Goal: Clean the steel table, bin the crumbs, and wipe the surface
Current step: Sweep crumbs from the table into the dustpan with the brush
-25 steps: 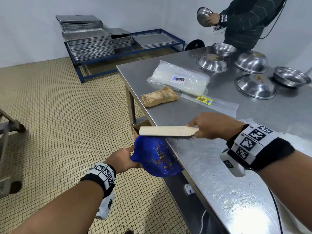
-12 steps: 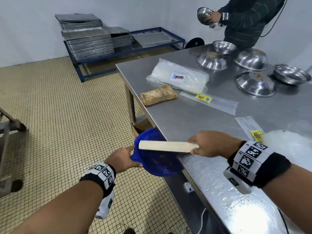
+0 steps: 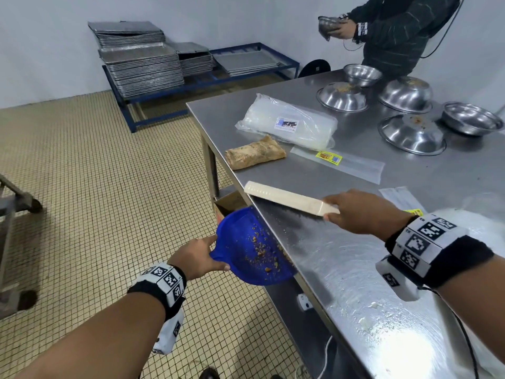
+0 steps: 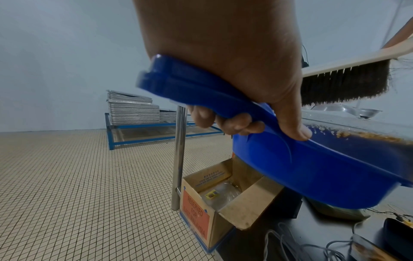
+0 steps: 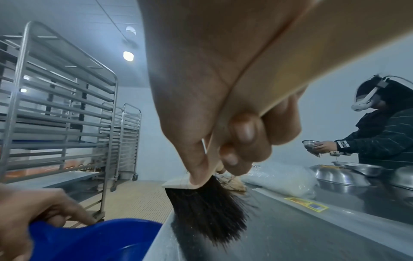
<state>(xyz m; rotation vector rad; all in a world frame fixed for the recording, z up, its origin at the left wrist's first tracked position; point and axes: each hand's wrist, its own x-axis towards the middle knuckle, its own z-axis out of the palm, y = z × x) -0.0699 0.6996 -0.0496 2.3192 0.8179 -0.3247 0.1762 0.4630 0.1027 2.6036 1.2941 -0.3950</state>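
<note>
My left hand [image 3: 198, 258] grips the handle of a blue dustpan [image 3: 254, 248], held against the left edge of the steel table [image 3: 341, 269]. Brown crumbs [image 3: 262, 251] lie in the pan. In the left wrist view my fingers [image 4: 225, 121] curl round the dustpan handle [image 4: 190, 84]. My right hand [image 3: 360, 212] holds a wooden brush [image 3: 289, 198] with dark bristles [image 5: 208, 211] resting on the table just inside the edge, beyond the pan. A few crumbs [image 3: 284, 228] lie on the steel near the edge.
On the table lie a rolled flatbread [image 3: 255, 155], a clear plastic pack [image 3: 289, 124], flat plastic sleeves [image 3: 341, 162] and several steel bowls [image 3: 410, 132]. Another person [image 3: 396, 31] stands at the far end with a bowl. An open cardboard box [image 4: 223, 203] sits under the table.
The brush has swung from over the dustpan back onto the table, farther along the edge. The pan now shows its crumbs and has stayed at the edge.
</note>
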